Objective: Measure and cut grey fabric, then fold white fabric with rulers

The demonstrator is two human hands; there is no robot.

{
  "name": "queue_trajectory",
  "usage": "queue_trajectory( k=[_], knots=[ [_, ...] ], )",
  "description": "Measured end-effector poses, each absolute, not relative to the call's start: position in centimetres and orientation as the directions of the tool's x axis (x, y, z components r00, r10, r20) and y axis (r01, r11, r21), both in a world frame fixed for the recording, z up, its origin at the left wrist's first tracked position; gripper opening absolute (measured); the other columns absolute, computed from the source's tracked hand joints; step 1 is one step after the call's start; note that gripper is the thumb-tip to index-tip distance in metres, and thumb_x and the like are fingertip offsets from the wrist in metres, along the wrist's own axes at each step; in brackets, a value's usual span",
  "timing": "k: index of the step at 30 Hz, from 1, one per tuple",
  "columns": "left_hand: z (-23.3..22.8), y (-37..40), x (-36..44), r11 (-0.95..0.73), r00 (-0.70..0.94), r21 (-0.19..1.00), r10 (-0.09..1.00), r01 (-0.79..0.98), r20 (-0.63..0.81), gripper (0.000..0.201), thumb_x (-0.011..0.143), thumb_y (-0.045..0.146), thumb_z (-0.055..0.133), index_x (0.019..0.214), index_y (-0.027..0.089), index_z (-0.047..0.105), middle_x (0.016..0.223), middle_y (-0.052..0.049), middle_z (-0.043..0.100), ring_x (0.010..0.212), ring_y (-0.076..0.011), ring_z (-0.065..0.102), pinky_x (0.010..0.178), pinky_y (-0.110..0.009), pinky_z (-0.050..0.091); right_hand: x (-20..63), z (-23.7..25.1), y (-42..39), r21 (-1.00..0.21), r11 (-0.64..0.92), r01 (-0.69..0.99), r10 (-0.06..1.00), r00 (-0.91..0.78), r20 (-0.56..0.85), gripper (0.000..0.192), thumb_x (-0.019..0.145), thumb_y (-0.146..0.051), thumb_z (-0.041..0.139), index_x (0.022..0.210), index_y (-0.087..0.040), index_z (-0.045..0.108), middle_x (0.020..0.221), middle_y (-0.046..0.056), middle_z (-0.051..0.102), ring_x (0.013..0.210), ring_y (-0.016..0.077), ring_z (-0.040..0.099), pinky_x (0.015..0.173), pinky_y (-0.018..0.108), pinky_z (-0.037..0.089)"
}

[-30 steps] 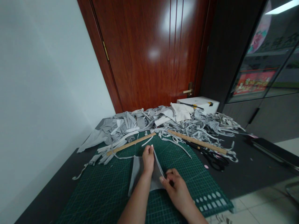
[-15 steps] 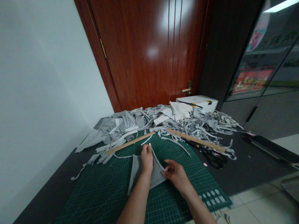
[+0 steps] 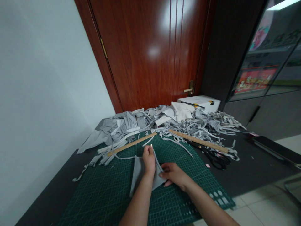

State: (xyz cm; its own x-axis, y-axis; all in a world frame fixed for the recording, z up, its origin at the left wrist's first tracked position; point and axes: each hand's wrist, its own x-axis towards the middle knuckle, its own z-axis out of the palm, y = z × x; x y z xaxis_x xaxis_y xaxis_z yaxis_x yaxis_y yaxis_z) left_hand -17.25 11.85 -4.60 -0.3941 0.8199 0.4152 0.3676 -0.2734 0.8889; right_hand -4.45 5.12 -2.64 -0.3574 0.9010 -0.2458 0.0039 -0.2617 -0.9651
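A piece of grey fabric with a rolled edge lies over the green cutting mat, partly hidden by my left forearm. My left hand is closed at the fabric's upper edge, thumb pointing up, and a narrow grey strip of its edge runs from there down to the right. That right edge is pinched between the thumb and fingers of my right hand. From the fabric's upper left corner, a thin grey strip trails away over the mat.
Heaped grey and white fabric scraps line the back of the dark table. Two wooden strips lie before them, with black scissors at the right. A white box stands behind, near the door.
My right hand has moved slightly left along the fabric, and its fingers have closed on the right edge. My left hand keeps its hold nearly in place.
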Motion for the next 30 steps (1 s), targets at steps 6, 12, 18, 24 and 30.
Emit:
queue_trajectory(
  k=[6,12,18,24,30],
  knots=[
    [-4.7,12.0,-17.5,-0.281,-0.399,0.888,0.815,0.363,0.421,0.026,0.087,0.043,0.04,0.07,0.023,0.046,0.064,0.003,0.047,0.063,-0.0155,0.047,0.062,-0.025,0.037,-6.4,-1.9,6.6,-0.963,-0.267,0.027,0.897,-0.36,-0.258,0.027,0.052,-0.032,0.076,0.065,-0.013,0.062,0.05,-0.005,0.054,0.042,0.0088,0.047,0.036,0.02,0.034],
    [-4.7,12.2,-17.6,-0.297,-0.397,0.889,0.812,0.349,0.428,0.031,0.086,0.046,0.042,0.066,0.023,0.044,0.06,0.004,0.044,0.058,-0.0145,0.045,0.057,-0.024,0.035,-6.2,-3.0,8.0,-0.977,-0.211,-0.029,0.945,-0.26,-0.196,0.025,0.049,-0.029,0.076,0.06,-0.015,0.057,0.049,-0.006,0.055,0.046,0.0081,0.046,0.048,0.022,0.036],
    [-5.0,12.3,-17.5,-0.326,-0.398,0.884,0.802,0.335,0.446,0.035,0.086,0.049,0.043,0.064,0.021,0.044,0.058,0.005,0.041,0.055,-0.0131,0.04,0.053,-0.024,0.032,-6.2,-4.6,8.1,-0.995,-0.089,-0.043,0.99,-0.111,-0.084,0.02,0.059,-0.026,0.067,0.062,-0.02,0.049,0.053,-0.006,0.054,0.05,0.0104,0.048,0.049,0.022,0.036],
    [-5.0,12.3,-17.4,-0.344,-0.395,0.882,0.798,0.322,0.456,0.035,0.085,0.049,0.045,0.065,0.021,0.044,0.058,0.005,0.041,0.056,-0.0126,0.04,0.054,-0.023,0.033,-6.8,-4.7,8.6,-0.996,0.052,0.075,0.998,-0.042,0.049,0.025,0.068,-0.014,0.056,0.093,-0.018,0.057,0.068,-0.002,0.063,0.064,0.0157,0.06,0.061,0.025,0.045],
    [-5.0,12.5,-17.4,-0.348,-0.397,0.884,0.797,0.313,0.455,0.032,0.084,0.048,0.047,0.066,0.021,0.047,0.058,0.005,0.044,0.056,-0.0126,0.042,0.054,-0.023,0.034,-7.9,-4.0,9.6,-0.968,0.08,0.236,0.993,-0.104,0.057,0.039,0.072,-0.006,0.049,0.109,-0.014,0.059,0.077,0.003,0.07,0.071,0.0165,0.065,0.068,0.025,0.048]
  ],
)
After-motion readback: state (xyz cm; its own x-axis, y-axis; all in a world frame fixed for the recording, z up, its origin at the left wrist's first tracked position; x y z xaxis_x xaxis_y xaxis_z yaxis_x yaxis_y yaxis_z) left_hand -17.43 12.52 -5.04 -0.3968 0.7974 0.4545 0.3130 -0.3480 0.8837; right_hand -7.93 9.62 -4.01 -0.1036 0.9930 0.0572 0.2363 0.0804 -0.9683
